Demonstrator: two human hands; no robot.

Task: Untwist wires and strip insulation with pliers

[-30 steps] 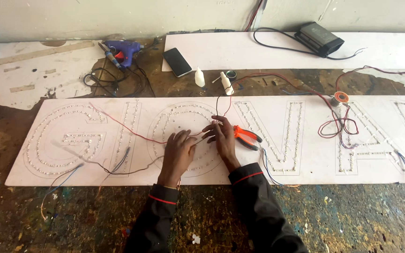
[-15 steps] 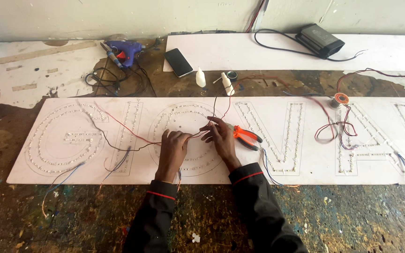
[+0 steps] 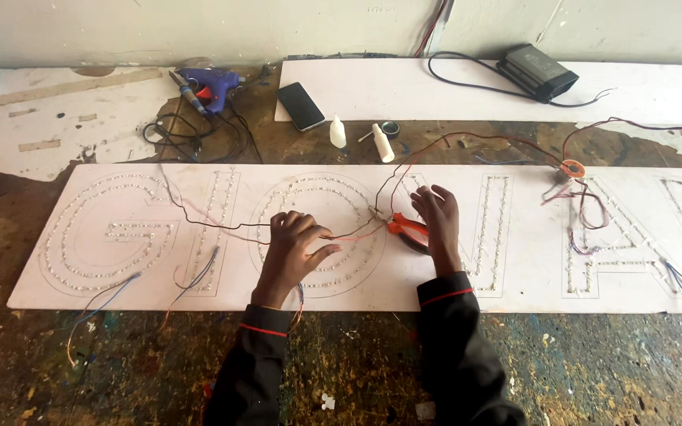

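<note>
- Old, paint-stained tabletop [image 3: 593,371] against a pale wall, with a long white sign board [image 3: 530,292] lying flat across it.
- On the board: big letter shapes drawn in rows of tiny lights, every letter in view already filled with dots.
- Not finished, it seems: loose red and dark wires [image 3: 222,225] trailing over the letters, more wire ends hanging off the near edge, a tangle of wire by a small orange reel [image 3: 571,168] on the right.
- Left hand [image 3: 294,248] resting on the round letter, fingers [image 3: 321,254] half curled, pinching a thin red wire [image 3: 357,233].
- Right hand [image 3: 438,223] lying flat on the board, fingers spread, not gripping; thumb just beside the orange-handled pliers [image 3: 406,229], maybe touching them.
- Wire joint between the two hands, on the right side of the round letter.
- Farther back: blue glue gun [image 3: 207,83] with its cord in a heap, dark phone [image 3: 301,106], two small white bottles [image 3: 339,132], a roll of dark tape [image 3: 390,128], black power box [image 3: 537,72] with a cable on a second white board.
- In the way: wires crossing the letters near the hands; pliers close under the right hand.
</note>
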